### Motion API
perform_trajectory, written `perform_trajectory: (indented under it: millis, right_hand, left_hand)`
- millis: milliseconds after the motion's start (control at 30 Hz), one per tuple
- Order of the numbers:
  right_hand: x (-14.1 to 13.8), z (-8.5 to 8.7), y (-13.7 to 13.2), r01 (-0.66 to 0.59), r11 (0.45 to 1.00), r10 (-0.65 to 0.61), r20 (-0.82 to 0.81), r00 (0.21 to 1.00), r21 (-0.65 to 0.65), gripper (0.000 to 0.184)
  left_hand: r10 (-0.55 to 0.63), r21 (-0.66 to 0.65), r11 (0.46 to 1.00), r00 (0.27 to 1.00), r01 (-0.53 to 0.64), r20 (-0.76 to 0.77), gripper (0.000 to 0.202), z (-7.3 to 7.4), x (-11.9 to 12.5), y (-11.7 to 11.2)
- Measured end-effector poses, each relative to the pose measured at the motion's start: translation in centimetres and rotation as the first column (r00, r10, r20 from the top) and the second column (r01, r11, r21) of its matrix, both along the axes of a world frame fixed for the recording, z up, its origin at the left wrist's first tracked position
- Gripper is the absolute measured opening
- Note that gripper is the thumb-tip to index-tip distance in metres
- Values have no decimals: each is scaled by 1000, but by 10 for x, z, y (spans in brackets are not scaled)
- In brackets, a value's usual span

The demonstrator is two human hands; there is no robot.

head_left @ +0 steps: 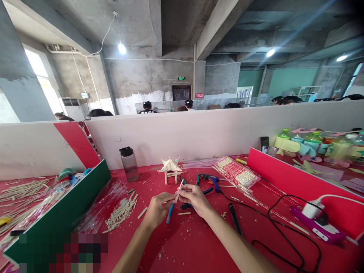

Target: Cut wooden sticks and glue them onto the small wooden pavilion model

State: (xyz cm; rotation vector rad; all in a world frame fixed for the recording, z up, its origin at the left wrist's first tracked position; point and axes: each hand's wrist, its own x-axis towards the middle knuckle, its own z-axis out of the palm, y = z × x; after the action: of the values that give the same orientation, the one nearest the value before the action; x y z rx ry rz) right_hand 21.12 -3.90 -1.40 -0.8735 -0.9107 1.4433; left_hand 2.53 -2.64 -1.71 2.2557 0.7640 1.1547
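A short wooden stick (181, 184) is tilted upright between my two hands above the red table. My left hand (159, 204) pinches near its lower end, and my right hand (195, 196) grips it a little higher with thumb and fingers. Just behind them stands a small pavilion model (170, 167) built of sticks, with a pointed roof. Under my fingers lie a blue pen-like tool (170, 214) and a dark-handled tool, partly hidden by my right hand. A blue glue gun (214, 182) rests beyond my right hand.
Cut sticks (122, 212) are piled at left beside clear plastic wrap (98, 206). A water bottle (129, 165) stands behind. Packed sticks (237, 172), a black-handled tool (235, 220), a looping black cable and a purple power strip (318, 225) lie right. Low green and red boards flank the table.
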Motion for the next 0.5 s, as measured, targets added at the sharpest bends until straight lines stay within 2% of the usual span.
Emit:
perform_trajectory:
  millis: [200, 333, 400, 500]
  right_hand:
    - [3, 1, 1, -20, 1000, 19, 39, 999, 19, 43]
    - [6, 3, 2, -2, 1000, 0, 65, 998, 27, 44]
    - [7, 4, 3, 15, 999, -19, 82, 996, 49, 44]
    - [9, 4, 5, 7, 995, -23, 171, 985, 96, 43]
  left_hand:
    - [20, -71, 997, 1000, -21, -14, 24, 5, 1, -5]
    - [33, -259, 966, 997, -15, 65, 28, 10, 5, -6]
    - [56, -418, 908, 985, 18, 164, 38, 11, 6, -4]
    - [108, -641, 762, 958, 91, 264, 53, 11, 7, -3]
